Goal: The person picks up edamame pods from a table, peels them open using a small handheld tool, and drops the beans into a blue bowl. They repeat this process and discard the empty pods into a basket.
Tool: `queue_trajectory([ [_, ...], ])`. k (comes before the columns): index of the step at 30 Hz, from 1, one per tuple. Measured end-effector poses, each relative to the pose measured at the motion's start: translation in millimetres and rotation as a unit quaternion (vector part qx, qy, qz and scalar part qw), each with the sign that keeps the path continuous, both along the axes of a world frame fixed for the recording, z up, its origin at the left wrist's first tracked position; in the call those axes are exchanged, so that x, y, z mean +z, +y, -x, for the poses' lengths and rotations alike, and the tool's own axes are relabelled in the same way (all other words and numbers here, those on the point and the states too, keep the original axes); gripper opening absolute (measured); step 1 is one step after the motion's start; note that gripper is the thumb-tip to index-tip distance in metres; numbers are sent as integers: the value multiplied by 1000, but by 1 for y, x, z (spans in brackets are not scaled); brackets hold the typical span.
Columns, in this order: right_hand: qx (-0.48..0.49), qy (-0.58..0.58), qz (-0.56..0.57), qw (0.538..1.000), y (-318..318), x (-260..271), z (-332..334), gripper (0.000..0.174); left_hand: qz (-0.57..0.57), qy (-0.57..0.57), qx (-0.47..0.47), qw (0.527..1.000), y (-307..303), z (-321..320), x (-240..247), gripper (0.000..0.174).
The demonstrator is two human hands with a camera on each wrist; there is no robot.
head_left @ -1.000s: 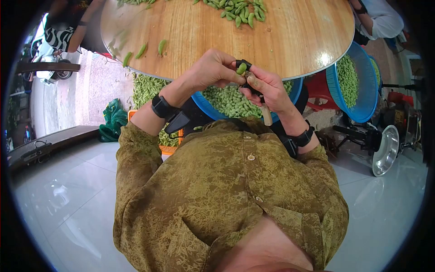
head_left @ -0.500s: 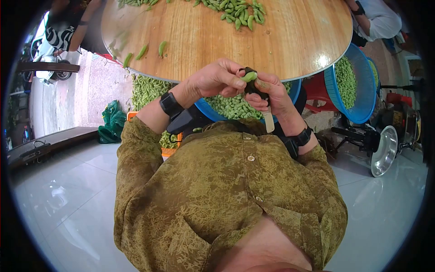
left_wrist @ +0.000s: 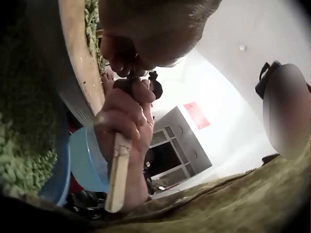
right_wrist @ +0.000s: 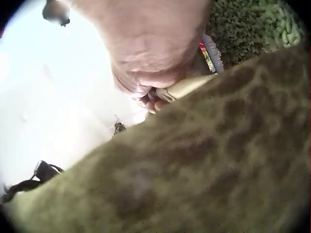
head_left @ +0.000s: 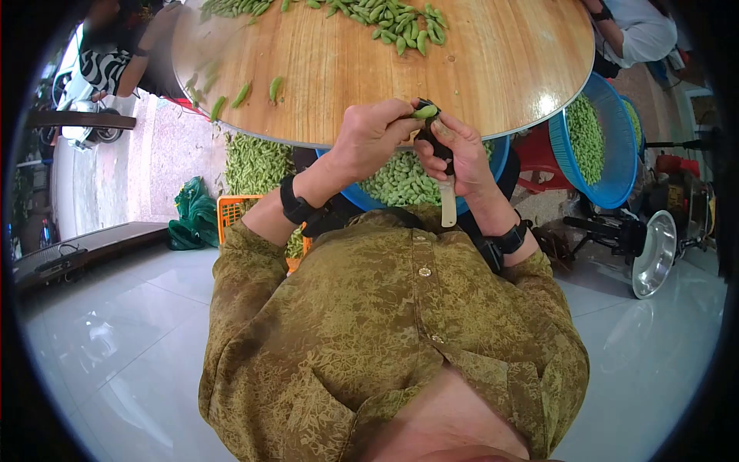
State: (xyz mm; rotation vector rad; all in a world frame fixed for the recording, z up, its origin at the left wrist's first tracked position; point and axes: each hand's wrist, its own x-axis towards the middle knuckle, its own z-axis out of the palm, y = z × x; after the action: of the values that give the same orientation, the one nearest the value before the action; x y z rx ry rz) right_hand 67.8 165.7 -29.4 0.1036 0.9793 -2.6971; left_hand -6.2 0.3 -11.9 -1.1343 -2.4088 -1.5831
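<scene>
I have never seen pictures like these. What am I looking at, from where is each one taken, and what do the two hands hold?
There is no machine: a person works with bare hands and wears three cameras. The wide round picture comes from the head and looks down over the olive shirt. The other two come from the wrists, very close, so they are blurry. In the head view the left hand pinches a green pod, and the right hand grips a small tool by its pale handle. Before them is a round wooden table with loose pods on it. Below the hands sits a blue basin full of green beans or pods.
</scene>
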Motion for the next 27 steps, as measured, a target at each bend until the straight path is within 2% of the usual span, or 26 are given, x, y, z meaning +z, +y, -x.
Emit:
queue_trajectory([
  [2,-6,28,-22,999,0,3,-3,34,-53,-200,-28,978,0,-2,1,13],
  [3,-10,55,-45,997,0,5,-4,34,-53,-199,-29,978,-1,-1,3,13],
  [4,-10,55,-46,997,1,5,-4,34,-62,-288,-38,955,-3,0,8,13],
  [5,-30,74,-106,991,1,6,-4,34,-71,-374,-46,924,-4,0,10,13],
  [6,-50,93,-165,981,2,6,-4,35,-71,-374,-46,924,-3,-2,10,13],
  [7,-50,95,-166,980,0,6,-4,35,-52,-331,-29,942,0,-6,10,11],
  [9,-147,78,-340,926,-6,6,-6,31,-33,-288,-10,957,1,-10,7,10],
  [10,-147,78,-340,926,-5,4,-4,31,-9,-214,3,977,0,-11,4,10],
  [11,-195,155,-457,854,-5,2,-1,29,15,-139,16,990,0,-13,3,10],
  [12,-237,228,-561,759,-4,2,1,27,14,-139,17,990,0,-14,3,10],
  [13,-236,230,-561,760,-4,4,0,27,27,-102,22,994,-1,-16,4,10],
  [15,-231,278,-642,677,-4,13,-2,26,41,-60,31,997,-4,-19,7,10],
  [16,-231,285,-639,676,-5,13,1,26,58,-78,23,995,-5,-20,10,10],
  [18,-264,419,-654,572,-9,9,6,26,64,-91,12,994,-6,-21,12,10],
  [19,-266,424,-651,570,-10,9,6,26,64,-86,16,994,-7,-20,14,10],
  [21,-201,393,-670,597,-13,9,2,24,118,-79,8,990,-8,-20,18,8],
  [23,-198,395,-678,588,-13,6,2,24,117,-74,5,990,-8,-23,20,9],
  [25,-195,345,-660,638,-12,6,1,21,109,-107,-5,988,-11,-27,22,9],
  [26,-196,347,-660,637,-8,8,0,21,108,-106,-4,989,-16,-24,24,9],
  [27,-146,313,-637,689,-3,11,-3,17,149,-64,9,987,-28,-17,27,9],
])
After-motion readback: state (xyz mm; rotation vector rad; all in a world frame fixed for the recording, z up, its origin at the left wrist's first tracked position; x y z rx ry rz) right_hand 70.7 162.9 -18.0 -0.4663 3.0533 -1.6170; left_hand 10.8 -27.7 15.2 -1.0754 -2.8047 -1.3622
